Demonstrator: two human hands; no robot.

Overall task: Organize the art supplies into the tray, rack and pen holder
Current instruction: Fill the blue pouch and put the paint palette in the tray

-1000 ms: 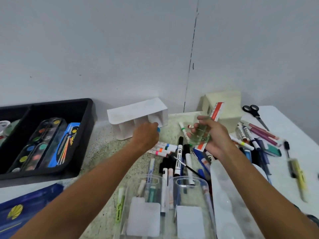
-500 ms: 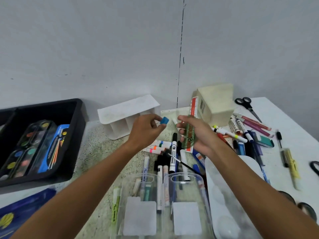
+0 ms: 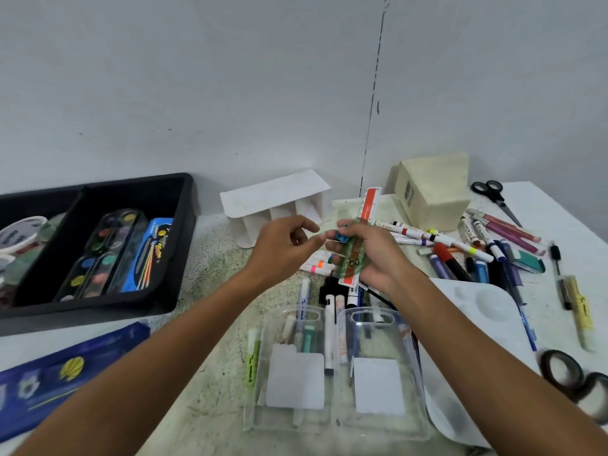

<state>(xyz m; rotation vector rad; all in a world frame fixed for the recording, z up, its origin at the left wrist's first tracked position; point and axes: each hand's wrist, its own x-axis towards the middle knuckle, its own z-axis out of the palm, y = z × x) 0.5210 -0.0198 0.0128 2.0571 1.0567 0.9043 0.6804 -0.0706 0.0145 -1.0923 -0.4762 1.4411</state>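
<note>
Two arms reach in from the near edge of the table [image 3: 210, 383] and meet over its middle. Largest on the table is the black tray [image 3: 164, 232] at the left edge, with watercolour palettes [image 3: 108, 251] and a blue pack of pencils [image 3: 149, 255] lying in its right compartment and rolls of tape in its left one. Next comes the clear pen holder [image 3: 335, 366], lying flat at the near edge between the arms, with several pens under and inside it. A white paint palette [image 3: 487, 311] lies just right of it, under the right forearm. The white rack [image 3: 276, 205] sits at the far edge against the wall, and a cream box [image 3: 431, 189] sits to its right. A blue pencil pouch [image 3: 59, 370] lies at the near left corner. Loose markers [image 3: 437, 240] are scattered toward the right edge, with black scissors [image 3: 493, 195] beyond them and tape rolls [image 3: 575, 380] at the near right corner. The right hand [image 3: 375, 255] grips a bundle of rulers [image 3: 357, 251], green and clear with a red strip, and its thumb and fingers also pinch a small blue sharpener [image 3: 341, 237] against them. The left hand [image 3: 283, 248] is just beside it, fingers loosely curled, fingertips nearly touching the sharpener and holding nothing.
</note>
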